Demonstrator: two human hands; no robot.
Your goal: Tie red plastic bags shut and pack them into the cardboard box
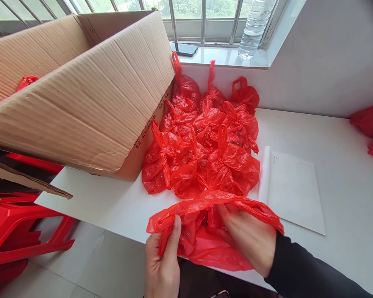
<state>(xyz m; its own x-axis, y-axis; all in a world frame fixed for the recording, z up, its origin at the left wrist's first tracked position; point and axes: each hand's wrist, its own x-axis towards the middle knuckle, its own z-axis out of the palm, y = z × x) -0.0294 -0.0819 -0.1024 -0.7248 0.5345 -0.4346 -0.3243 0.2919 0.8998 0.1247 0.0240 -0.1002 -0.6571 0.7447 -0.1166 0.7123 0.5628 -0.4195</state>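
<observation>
A red plastic bag is spread open at the front edge of the white table. My left hand pinches its left rim between thumb and fingers. Reaching into the bag's mouth is my right hand, with its fingertips hidden inside among red plastic; whether they grip anything does not show. Something red and glossy lies in the bag beside those fingers. Just beyond, several knotted red bags stand packed together in rows, filled with contents I cannot make out.
A large cardboard box with raised flaps stands at the left. Right of the knotted bags lies an open notebook. More red bags sit far right. The sill holds a phone and a water bottle. Red stools stand below left.
</observation>
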